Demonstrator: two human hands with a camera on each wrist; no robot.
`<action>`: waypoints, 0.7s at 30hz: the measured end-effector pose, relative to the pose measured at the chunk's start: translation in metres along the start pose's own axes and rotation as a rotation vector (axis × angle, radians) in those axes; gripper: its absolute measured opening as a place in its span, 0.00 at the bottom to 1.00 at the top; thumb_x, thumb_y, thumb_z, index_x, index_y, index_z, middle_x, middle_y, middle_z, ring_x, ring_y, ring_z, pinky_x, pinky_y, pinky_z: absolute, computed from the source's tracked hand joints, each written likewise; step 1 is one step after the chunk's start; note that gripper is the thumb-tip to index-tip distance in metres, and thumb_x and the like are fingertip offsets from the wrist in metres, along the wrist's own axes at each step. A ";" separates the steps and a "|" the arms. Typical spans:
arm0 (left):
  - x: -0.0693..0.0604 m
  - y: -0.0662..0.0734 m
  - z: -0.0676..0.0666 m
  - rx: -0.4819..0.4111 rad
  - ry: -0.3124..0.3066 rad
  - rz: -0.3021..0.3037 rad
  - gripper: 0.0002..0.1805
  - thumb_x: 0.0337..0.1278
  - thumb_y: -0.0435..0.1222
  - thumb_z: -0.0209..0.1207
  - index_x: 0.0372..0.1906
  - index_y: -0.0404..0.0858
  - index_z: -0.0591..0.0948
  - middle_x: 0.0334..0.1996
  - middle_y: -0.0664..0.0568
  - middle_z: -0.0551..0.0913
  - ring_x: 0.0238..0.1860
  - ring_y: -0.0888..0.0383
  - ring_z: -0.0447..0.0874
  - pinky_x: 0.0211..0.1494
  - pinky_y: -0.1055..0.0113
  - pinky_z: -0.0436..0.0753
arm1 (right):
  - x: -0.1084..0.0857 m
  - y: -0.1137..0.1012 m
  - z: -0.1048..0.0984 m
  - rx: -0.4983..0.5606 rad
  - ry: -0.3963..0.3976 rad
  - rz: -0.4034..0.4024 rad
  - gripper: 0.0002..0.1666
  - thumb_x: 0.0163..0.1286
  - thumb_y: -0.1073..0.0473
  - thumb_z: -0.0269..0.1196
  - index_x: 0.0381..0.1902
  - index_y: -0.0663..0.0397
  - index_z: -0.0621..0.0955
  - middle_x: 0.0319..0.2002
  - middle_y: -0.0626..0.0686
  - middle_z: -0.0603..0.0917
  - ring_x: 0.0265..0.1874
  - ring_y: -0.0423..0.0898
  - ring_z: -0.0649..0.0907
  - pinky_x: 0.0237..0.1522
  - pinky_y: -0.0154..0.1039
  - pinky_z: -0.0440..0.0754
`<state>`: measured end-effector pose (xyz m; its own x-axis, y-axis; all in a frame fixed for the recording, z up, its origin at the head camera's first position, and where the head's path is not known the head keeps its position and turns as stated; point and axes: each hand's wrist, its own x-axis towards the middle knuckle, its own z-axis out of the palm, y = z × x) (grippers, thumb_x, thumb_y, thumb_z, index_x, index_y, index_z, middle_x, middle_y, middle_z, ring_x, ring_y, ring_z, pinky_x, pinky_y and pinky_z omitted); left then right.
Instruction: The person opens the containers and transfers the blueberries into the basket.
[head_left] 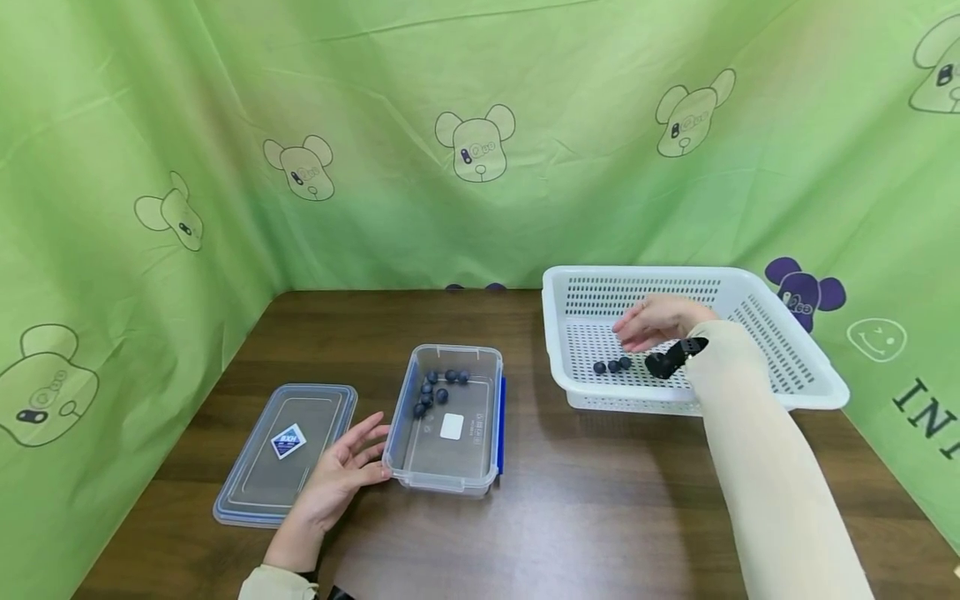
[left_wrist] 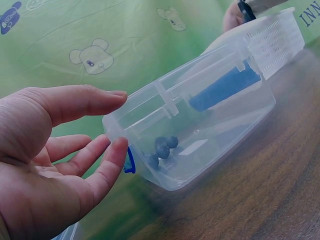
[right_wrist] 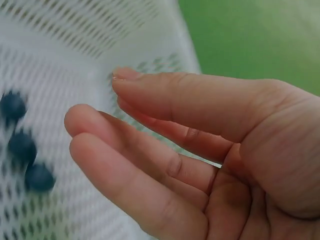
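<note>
Over the white basket (head_left: 592, 333), my right hand (head_left: 656, 321) hangs with loosely bent fingers and nothing between them. Three blueberries (head_left: 613, 367) lie in a row on the basket floor, just below and left of its fingertips. In the right wrist view those blueberries (right_wrist: 22, 147) appear apart from the fingers (right_wrist: 135, 185). My left hand (head_left: 345, 473) rests beside a clear plastic container (head_left: 446, 479), relaxed fingers at its left side. The left wrist view shows fingertips (left_wrist: 117, 145) at the container's corner. Several blueberries (head_left: 442, 396) sit inside the container, near its back left.
A clear lid (head_left: 262, 479) with a blue rim and diamond sticker lies on the brown table (head_left: 585, 500), left of the container. A blue latch (head_left: 502, 425) hangs on the container's right side. Green printed cloth (head_left: 390, 217) stands behind the table and along its sides.
</note>
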<state>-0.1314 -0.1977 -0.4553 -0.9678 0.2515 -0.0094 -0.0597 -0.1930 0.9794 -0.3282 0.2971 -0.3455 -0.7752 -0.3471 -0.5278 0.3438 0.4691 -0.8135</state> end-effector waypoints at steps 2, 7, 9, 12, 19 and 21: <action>0.000 0.001 0.000 0.004 0.001 -0.002 0.46 0.48 0.16 0.60 0.74 0.23 0.54 0.59 0.46 0.73 0.55 0.56 0.77 0.49 0.68 0.82 | -0.003 -0.008 0.004 0.003 0.004 -0.043 0.15 0.66 0.73 0.62 0.50 0.73 0.79 0.34 0.59 0.87 0.32 0.47 0.87 0.42 0.41 0.86; 0.000 0.001 0.001 0.007 0.007 -0.004 0.46 0.48 0.16 0.60 0.74 0.23 0.54 0.59 0.45 0.73 0.55 0.56 0.77 0.49 0.67 0.82 | -0.008 -0.027 0.019 -0.016 -0.024 -0.122 0.15 0.66 0.73 0.62 0.51 0.72 0.79 0.36 0.59 0.87 0.34 0.48 0.87 0.45 0.43 0.85; 0.000 0.001 0.001 0.007 0.008 -0.005 0.46 0.48 0.16 0.60 0.74 0.22 0.53 0.59 0.45 0.73 0.55 0.56 0.77 0.49 0.67 0.82 | -0.009 -0.035 0.026 -0.019 -0.036 -0.157 0.13 0.66 0.73 0.62 0.49 0.69 0.80 0.35 0.59 0.87 0.34 0.48 0.87 0.45 0.44 0.85; 0.001 0.001 0.001 0.007 0.006 -0.006 0.46 0.48 0.16 0.60 0.74 0.22 0.53 0.59 0.46 0.73 0.55 0.56 0.77 0.49 0.67 0.82 | -0.012 -0.047 0.040 -0.041 -0.054 -0.218 0.13 0.66 0.73 0.62 0.49 0.69 0.81 0.33 0.57 0.87 0.34 0.49 0.87 0.45 0.45 0.85; 0.000 0.001 0.001 0.004 -0.002 0.011 0.46 0.48 0.16 0.60 0.74 0.21 0.53 0.59 0.46 0.73 0.56 0.55 0.77 0.49 0.67 0.82 | -0.010 -0.075 0.087 -0.143 -0.123 -0.349 0.20 0.64 0.72 0.63 0.53 0.78 0.76 0.33 0.59 0.88 0.35 0.51 0.88 0.45 0.49 0.85; 0.001 0.002 0.001 0.005 0.000 0.012 0.46 0.48 0.16 0.61 0.74 0.22 0.53 0.59 0.46 0.73 0.56 0.55 0.77 0.49 0.67 0.82 | -0.008 -0.082 0.101 -0.153 -0.134 -0.369 0.20 0.63 0.72 0.64 0.52 0.77 0.78 0.34 0.60 0.88 0.35 0.52 0.88 0.45 0.50 0.85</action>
<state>-0.1319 -0.1967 -0.4536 -0.9684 0.2496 0.0021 -0.0471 -0.1910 0.9805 -0.2968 0.1793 -0.2995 -0.7526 -0.6120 -0.2433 -0.0344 0.4054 -0.9135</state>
